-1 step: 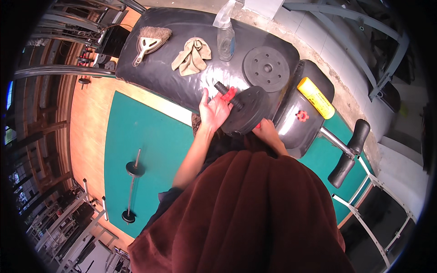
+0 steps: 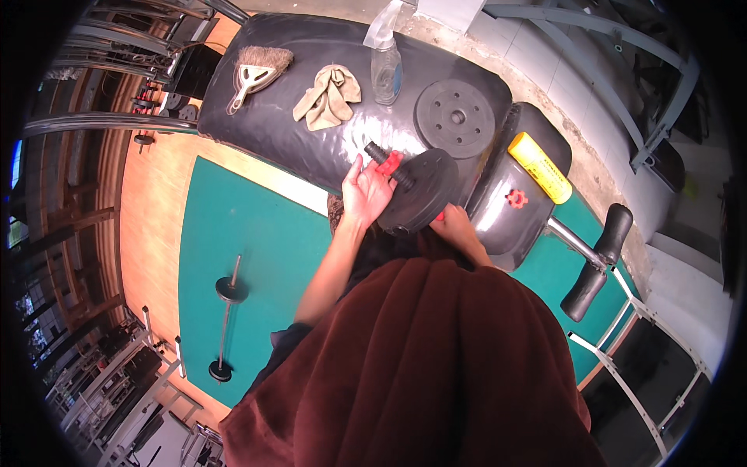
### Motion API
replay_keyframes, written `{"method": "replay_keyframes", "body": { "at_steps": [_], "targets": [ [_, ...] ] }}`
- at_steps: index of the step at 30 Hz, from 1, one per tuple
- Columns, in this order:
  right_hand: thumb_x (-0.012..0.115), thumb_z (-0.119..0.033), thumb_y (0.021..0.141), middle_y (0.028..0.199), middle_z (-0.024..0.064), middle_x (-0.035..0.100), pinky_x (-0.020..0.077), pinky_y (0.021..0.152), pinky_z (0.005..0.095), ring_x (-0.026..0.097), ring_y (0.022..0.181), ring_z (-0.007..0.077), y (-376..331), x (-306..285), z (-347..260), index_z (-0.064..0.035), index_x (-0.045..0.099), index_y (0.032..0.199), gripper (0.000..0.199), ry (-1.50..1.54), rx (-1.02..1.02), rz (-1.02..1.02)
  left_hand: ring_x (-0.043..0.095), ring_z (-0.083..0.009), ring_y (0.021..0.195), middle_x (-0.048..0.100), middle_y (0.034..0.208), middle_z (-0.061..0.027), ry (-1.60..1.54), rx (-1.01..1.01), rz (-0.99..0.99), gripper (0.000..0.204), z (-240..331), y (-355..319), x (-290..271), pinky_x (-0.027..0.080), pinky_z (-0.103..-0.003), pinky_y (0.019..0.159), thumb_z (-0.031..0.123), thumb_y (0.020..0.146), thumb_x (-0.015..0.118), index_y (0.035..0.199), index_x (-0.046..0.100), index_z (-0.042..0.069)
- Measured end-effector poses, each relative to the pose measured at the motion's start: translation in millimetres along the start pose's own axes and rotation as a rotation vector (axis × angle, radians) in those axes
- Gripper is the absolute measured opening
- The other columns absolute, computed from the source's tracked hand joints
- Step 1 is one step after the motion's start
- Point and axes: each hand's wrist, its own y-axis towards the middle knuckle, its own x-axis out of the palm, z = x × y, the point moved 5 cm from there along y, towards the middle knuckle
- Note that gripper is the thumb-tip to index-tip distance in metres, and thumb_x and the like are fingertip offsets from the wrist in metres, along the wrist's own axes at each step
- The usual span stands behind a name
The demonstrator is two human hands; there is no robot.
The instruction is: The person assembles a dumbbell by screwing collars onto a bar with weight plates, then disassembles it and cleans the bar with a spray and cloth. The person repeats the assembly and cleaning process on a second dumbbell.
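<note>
Left hand (image 2: 366,191) open, fingers spread, palm against the red collar nut (image 2: 391,162) on the threaded end of the dumbbell bar (image 2: 381,156). Right hand (image 2: 455,226) low behind the black weight plate (image 2: 424,191), steadying it from below; grip mostly hidden, could not tell whether closed. Plate sat on the bar, tilted, at the near edge of the black padded bench (image 2: 272,124).

Also on bench: second loose plate (image 2: 455,113) lying flat, clear spray bottle (image 2: 385,66) upright, crumpled tan cloth (image 2: 328,97), hand brush (image 2: 257,66). Yellow bar-shaped object (image 2: 541,167) and small red star nut (image 2: 516,198) on adjoining seat pad (image 2: 498,218). Barbell (image 2: 226,319) lying on green floor mat (image 2: 233,257), well apart.

Risks judged: plate near bench edge, supported by one partly hidden hand, so likely to slide off bar toward lap if nut not threaded home. Open left palm gave no real hold on nut; could roll away. Padding looked glossy, possibly wet, hence slippery
</note>
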Motion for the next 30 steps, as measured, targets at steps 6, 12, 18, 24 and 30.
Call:
{"method": "replay_keyframes", "body": {
  "at_steps": [6, 12, 18, 24, 30],
  "targets": [
    [0.058, -0.029, 0.075, 0.078, 0.0242, 0.060, 0.0453, 0.069, 0.0493, 0.056, 0.077, 0.0422, 9, 6, -3, -0.0053, 0.054, 0.102, 0.036, 0.011, -0.015, 0.012, 0.033, -0.0255, 0.122, 0.041, 0.128, -0.0185, -0.190, 0.057, -0.019, 0.068, 7, -9, 10, 0.018, -0.034, 0.104, 0.053, 0.087, 0.035, 0.122, 0.036, -0.005],
    [0.058, -0.027, 0.075, 0.077, 0.0237, 0.060, 0.0452, 0.068, 0.0493, 0.056, 0.075, 0.0421, 12, 8, 1, -0.0053, 0.055, 0.101, 0.034, -0.032, -0.023, 0.010, 0.037, -0.0215, 0.119, 0.044, 0.126, -0.0134, -0.012, 0.110, 0.066, 0.048, 5, -13, 9, 0.023, -0.031, 0.101, 0.039, 0.091, 0.040, 0.118, 0.040, 0.000],
    [0.060, -0.024, 0.072, 0.075, 0.0231, 0.060, 0.0452, 0.067, 0.0484, 0.056, 0.073, 0.0420, 11, 11, 19, -0.0022, 0.055, 0.094, 0.031, 0.000, 0.018, 0.000, 0.050, -0.0105, 0.104, 0.056, 0.113, -0.0031, 0.401, 0.149, 0.401, 0.024, -7, -3, -17, 0.039, -0.028, 0.091, 0.015, 0.091, 0.049, 0.113, 0.049, 0.004],
    [0.060, -0.025, 0.072, 0.074, 0.0223, 0.060, 0.0454, 0.065, 0.0481, 0.057, 0.072, 0.0414, 6, 8, 24, -0.0010, 0.055, 0.091, 0.031, -0.007, -0.011, 0.079, 0.058, -0.0059, 0.081, 0.063, 0.090, 0.0005, 0.575, 0.118, 0.502, 0.035, -4, 8, -11, 0.046, -0.021, 0.073, 0.021, 0.078, 0.068, 0.103, 0.055, 0.001],
    [0.060, -0.027, 0.073, 0.076, 0.0220, 0.060, 0.0455, 0.064, 0.0488, 0.057, 0.073, 0.0412, 3, 4, 20, -0.0006, 0.056, 0.089, 0.031, -0.196, 0.013, 0.115, 0.057, -0.0042, 0.079, 0.059, 0.077, 0.0032, 0.758, 0.102, 0.655, 0.037, -1, 10, -3, 0.045, -0.021, 0.071, 0.027, 0.072, 0.074, 0.093, 0.054, 0.004]
  ]
}}
